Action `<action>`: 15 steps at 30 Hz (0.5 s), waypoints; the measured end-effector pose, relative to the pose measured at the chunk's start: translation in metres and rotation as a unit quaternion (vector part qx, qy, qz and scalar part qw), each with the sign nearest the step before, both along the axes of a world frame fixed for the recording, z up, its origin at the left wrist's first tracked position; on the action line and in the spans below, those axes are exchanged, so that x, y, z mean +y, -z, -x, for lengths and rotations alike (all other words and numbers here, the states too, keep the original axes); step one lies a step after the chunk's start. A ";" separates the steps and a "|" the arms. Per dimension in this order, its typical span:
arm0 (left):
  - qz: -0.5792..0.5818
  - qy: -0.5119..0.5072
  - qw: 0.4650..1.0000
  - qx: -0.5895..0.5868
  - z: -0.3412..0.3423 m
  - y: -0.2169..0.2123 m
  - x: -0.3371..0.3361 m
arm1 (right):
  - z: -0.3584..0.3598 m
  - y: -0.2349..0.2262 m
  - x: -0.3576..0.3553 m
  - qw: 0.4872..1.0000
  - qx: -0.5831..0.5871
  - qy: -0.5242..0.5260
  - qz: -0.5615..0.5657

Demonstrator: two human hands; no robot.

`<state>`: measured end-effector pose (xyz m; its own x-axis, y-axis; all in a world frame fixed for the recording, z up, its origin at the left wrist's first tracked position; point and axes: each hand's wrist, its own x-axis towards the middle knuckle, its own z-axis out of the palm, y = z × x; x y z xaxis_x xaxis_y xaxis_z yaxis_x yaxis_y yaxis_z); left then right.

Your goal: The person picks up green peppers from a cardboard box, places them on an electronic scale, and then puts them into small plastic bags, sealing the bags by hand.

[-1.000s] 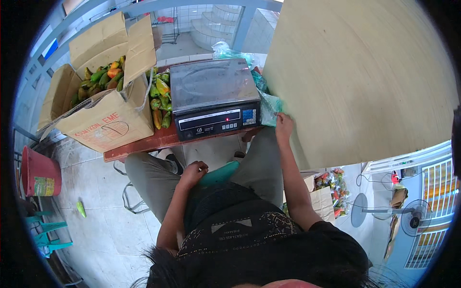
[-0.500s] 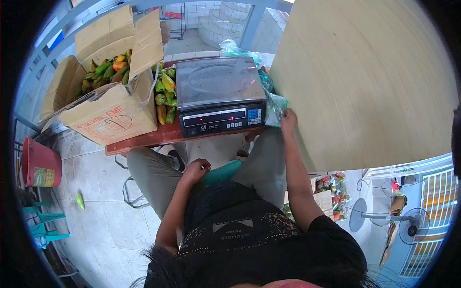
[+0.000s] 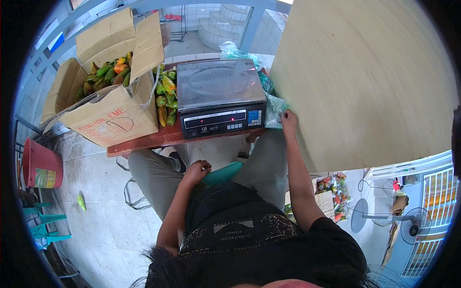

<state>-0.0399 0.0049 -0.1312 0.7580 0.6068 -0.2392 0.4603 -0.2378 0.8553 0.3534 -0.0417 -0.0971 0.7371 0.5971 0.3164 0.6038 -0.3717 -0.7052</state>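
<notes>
The right hand (image 3: 289,124) is pinching the edge of a pale green plastic bag (image 3: 275,111), which is lying just right of the digital weighing scale (image 3: 222,120) on the counter (image 3: 144,147); the left hand (image 3: 196,174) is curling loosely, its grip hidden, so I cannot tell whether it is holding anything. Peppers (image 3: 165,98) are lying unbagged beside the scale, others filling a red-lettered carton (image 3: 113,122); further right, some produce (image 3: 338,192) is already sitting in clear plastic.

"Where's the camera looking from?"
"It's facing down from head height, near the right hand (image 3: 289,124) and left hand (image 3: 196,174), taking in the tabletop (image 3: 165,136) ahead of the latter."
</notes>
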 end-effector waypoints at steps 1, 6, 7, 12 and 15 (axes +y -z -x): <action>0.000 -0.005 1.000 0.002 0.004 0.000 0.000 | 0.008 -0.010 0.003 0.998 -0.050 0.006 0.029; 0.000 -0.015 1.000 0.010 0.008 -0.002 -0.002 | 0.040 -0.069 0.011 0.994 -0.109 0.007 -0.003; 0.000 -0.015 1.000 0.011 0.009 -0.002 -0.002 | 0.049 -0.085 0.013 0.990 -0.136 0.010 -0.020; -0.006 -0.003 1.000 0.002 0.004 0.002 -0.001 | 0.036 -0.107 0.021 0.991 -0.122 -0.036 -0.025; -0.002 -0.008 1.000 0.006 0.003 0.000 -0.001 | 0.036 -0.143 0.024 0.983 -0.153 -0.011 -0.102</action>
